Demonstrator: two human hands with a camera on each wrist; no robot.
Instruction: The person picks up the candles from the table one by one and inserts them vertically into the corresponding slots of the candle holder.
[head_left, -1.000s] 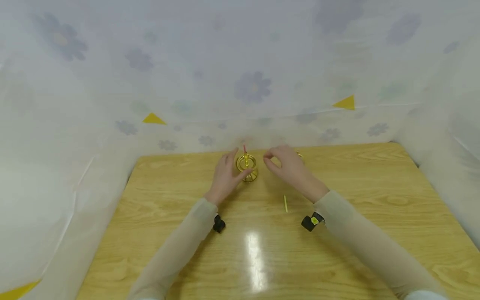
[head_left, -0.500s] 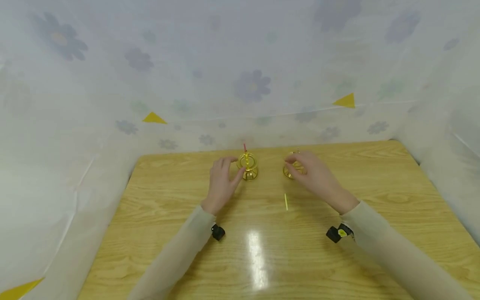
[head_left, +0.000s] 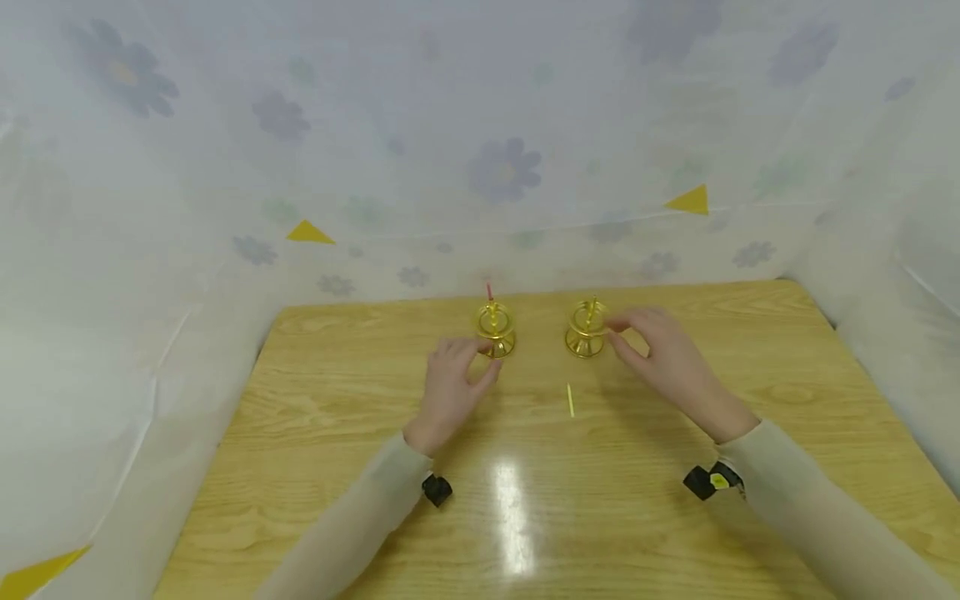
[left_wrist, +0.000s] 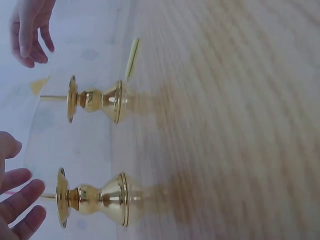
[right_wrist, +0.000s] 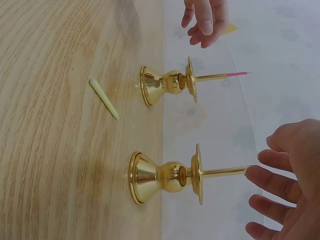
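Brass candlesticks, left [head_left: 495,330] and right [head_left: 586,330], near table [head_left: 337,433] far edge; left hand [head_left: 450,387], right hand [head_left: 667,354] beside, fingers loose, holding nothing.

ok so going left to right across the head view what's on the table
left hand → candlestick with the red-tipped candle → loose yellow candle lying flat → second candlestick → right hand

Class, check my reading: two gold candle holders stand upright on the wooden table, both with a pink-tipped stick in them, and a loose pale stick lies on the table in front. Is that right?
Not quite. Only the left candle holder carries a pink-tipped stick; the right candle holder has a plain gold one, as the right wrist view shows. The rest holds: both stand upright on the table, the loose pale stick in front.
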